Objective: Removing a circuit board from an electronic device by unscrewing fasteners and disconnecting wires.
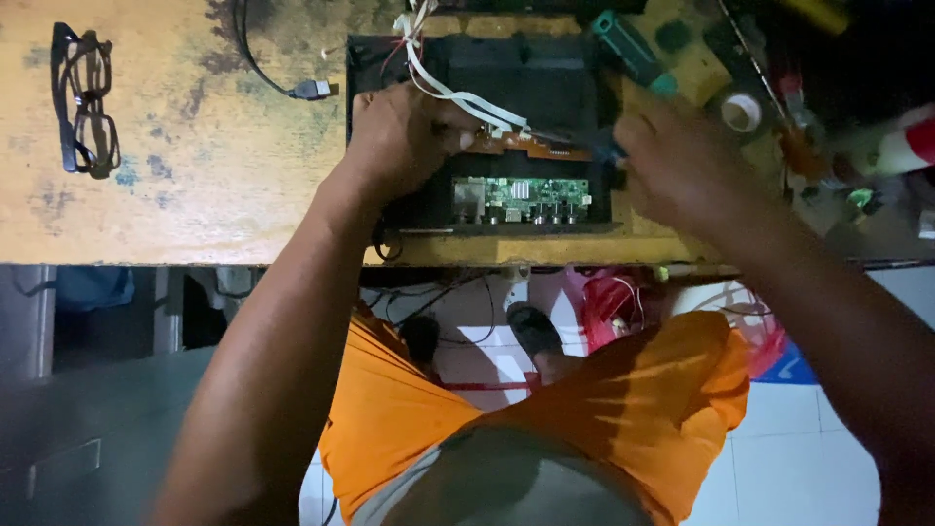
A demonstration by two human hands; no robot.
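Note:
An opened black electronics box (526, 83) lies on the worn yellow workbench (195, 185). Inside it sit a green circuit board (521, 198) near the front edge and an orange-brown board (531, 148) with white ribbon wires (458, 93). My left hand (404, 136) rests on the box's left side, fingers pinching the end of the orange-brown board. My right hand (682, 161) is at the box's right edge, closed around a dark tool whose tip points at that board; the tool is mostly hidden.
Black-framed glasses (83, 102) lie at the far left. A black cable with a plug (312, 90) lies left of the box. A green-handled screwdriver (633, 49), a tape roll (742, 112) and cluttered parts fill the right side. The bench's front edge runs below the box.

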